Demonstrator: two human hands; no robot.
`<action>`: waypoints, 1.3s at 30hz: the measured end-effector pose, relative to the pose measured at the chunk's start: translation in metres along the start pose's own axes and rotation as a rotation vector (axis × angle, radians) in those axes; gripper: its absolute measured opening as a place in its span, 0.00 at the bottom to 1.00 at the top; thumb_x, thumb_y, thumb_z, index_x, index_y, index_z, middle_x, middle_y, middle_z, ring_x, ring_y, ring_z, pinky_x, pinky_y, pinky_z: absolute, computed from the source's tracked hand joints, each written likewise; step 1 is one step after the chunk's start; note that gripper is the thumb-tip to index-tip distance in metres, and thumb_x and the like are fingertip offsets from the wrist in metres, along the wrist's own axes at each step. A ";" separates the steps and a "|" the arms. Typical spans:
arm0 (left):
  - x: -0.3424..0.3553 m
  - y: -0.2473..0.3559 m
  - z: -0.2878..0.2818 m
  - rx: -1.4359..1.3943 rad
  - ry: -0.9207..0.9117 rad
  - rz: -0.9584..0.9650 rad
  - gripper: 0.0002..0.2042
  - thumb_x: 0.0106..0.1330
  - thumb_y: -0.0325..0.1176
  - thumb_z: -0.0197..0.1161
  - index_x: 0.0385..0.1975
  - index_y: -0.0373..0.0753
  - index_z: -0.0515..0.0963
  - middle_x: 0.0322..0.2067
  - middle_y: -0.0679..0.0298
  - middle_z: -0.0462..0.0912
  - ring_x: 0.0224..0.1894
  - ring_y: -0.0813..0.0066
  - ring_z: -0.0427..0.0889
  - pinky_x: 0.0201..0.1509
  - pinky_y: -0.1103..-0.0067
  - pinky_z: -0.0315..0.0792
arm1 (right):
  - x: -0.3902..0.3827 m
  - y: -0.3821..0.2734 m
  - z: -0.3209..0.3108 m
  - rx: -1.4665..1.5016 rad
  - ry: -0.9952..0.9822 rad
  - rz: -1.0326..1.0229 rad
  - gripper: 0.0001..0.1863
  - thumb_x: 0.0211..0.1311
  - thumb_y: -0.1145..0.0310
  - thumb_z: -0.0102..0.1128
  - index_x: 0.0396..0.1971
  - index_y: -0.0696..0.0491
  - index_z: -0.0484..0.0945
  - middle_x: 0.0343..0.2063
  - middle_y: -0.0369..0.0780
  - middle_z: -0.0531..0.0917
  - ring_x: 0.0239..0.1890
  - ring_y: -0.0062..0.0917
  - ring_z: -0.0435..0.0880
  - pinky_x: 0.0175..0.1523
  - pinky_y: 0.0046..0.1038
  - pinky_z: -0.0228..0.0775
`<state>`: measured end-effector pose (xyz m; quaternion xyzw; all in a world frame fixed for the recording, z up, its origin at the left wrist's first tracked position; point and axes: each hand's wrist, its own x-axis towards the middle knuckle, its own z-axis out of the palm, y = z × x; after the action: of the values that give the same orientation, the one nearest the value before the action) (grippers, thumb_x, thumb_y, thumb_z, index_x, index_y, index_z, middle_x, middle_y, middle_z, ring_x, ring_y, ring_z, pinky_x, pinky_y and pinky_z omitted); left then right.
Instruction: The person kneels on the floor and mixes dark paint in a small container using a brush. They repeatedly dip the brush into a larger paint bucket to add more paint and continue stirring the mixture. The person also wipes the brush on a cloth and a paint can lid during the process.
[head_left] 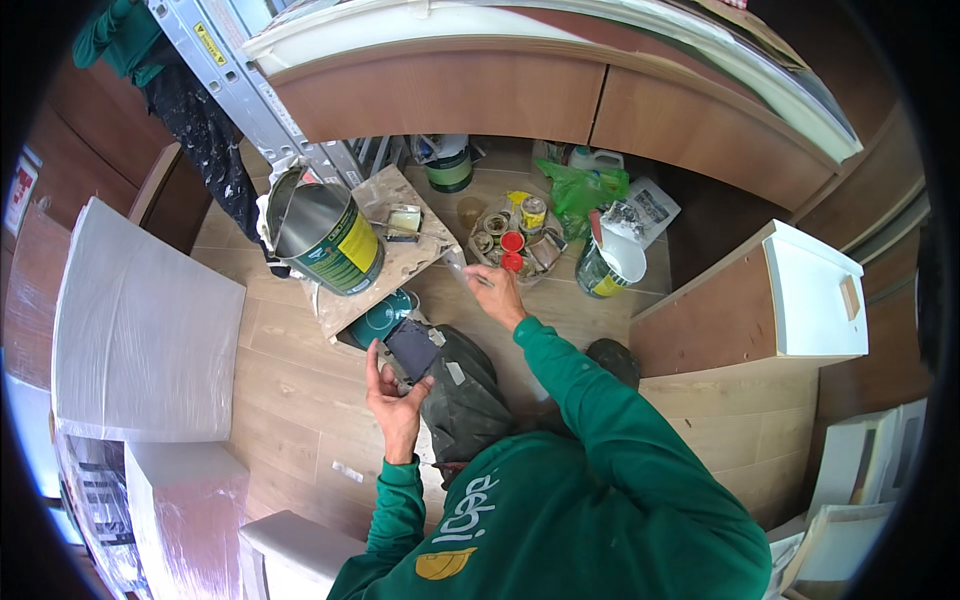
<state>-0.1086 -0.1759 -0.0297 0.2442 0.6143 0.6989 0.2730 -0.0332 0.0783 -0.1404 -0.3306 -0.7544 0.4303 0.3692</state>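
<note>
My left hand (400, 410) grips a flat dark grey pad (414, 348) above my left knee. Out in front, my right hand (497, 293) pinches a small thin light implement (456, 263), perhaps a putty knife, near the corner of a splattered board (334, 312). The board carries a large green paint bucket (344, 255) and a small tray (403, 223). Part of a teal lid (378, 318) shows below it. Beyond my right hand sits a round holder (535, 252) crowded with several tins, red lids among them.
A co-worker's leg (205, 150) stands by a ladder (220, 60). Wooden cabinets (440, 95) span the back, with a green bag (580, 195) and smaller bucket (610, 265) before them. A panel unit (720, 310) is at right; wrapped pieces (150, 340) are at left.
</note>
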 end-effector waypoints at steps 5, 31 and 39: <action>0.005 0.001 0.006 -0.021 -0.029 0.008 0.49 0.53 0.08 0.69 0.78 0.35 0.54 0.61 0.48 0.78 0.60 0.62 0.80 0.59 0.72 0.78 | -0.042 0.003 -0.040 0.306 0.071 0.201 0.13 0.69 0.69 0.63 0.47 0.60 0.87 0.39 0.48 0.91 0.39 0.30 0.91 0.48 0.31 0.81; 0.020 -0.018 0.093 0.001 -0.453 0.014 0.52 0.49 0.07 0.72 0.78 0.41 0.60 0.36 0.73 0.76 0.43 0.82 0.79 0.52 0.86 0.73 | -0.105 -0.172 -0.199 0.153 -0.086 0.226 0.08 0.68 0.75 0.67 0.43 0.60 0.88 0.31 0.37 0.90 0.34 0.15 0.84 0.41 0.21 0.76; 0.019 -0.014 0.102 -0.008 -0.503 -0.001 0.52 0.49 0.05 0.72 0.78 0.41 0.59 0.35 0.71 0.80 0.44 0.80 0.83 0.51 0.84 0.75 | -0.104 -0.173 -0.207 0.086 -0.045 0.178 0.06 0.68 0.75 0.68 0.40 0.60 0.89 0.29 0.35 0.89 0.33 0.12 0.84 0.38 0.19 0.75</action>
<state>-0.0524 -0.0879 -0.0309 0.4090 0.5243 0.6184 0.4187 0.1631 0.0061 0.0595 -0.3703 -0.7111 0.5006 0.3266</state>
